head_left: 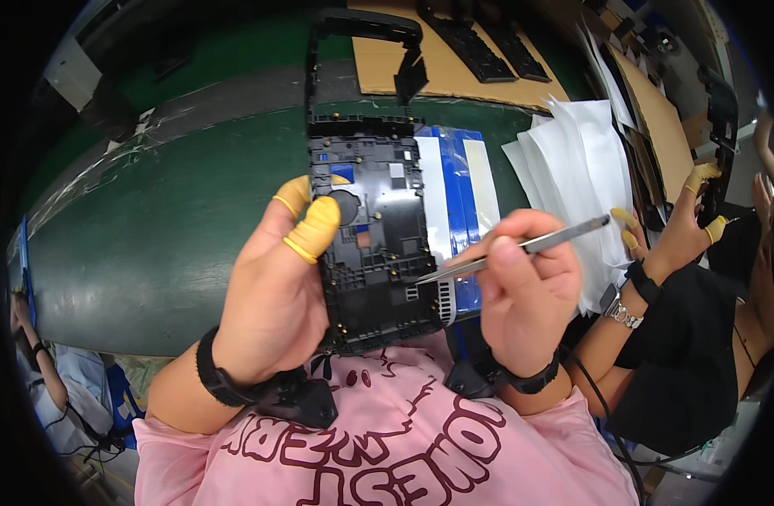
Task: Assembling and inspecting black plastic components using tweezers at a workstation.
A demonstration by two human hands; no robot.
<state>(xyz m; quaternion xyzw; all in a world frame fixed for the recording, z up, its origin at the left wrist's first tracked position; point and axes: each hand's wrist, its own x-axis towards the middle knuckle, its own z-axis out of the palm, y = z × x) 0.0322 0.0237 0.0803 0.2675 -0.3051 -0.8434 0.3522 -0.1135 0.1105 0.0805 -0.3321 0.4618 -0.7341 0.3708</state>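
A black plastic housing point(391, 223) with an open frame at its far end is held up in front of me. My left hand point(273, 270) grips its left edge, with yellow finger cots on the thumb and a finger. Small gold-coloured inserts dot the housing, along with a round recess and a few small pads. In my right hand point(530, 287) are metal tweezers point(522, 250), pinched between thumb and fingers. Their tips reach over the housing's lower right part, near a small white grid-like piece point(413, 291); whether they touch it I cannot tell.
Blue and white strip sheets point(463, 185) lie behind the housing on the green table point(151, 244). White sheets point(572, 169) are stacked to the right. Farther back, black plastic parts point(471, 51) rest on cardboard point(383, 72). A co-worker's hand point(678, 232) holds another black frame at right.
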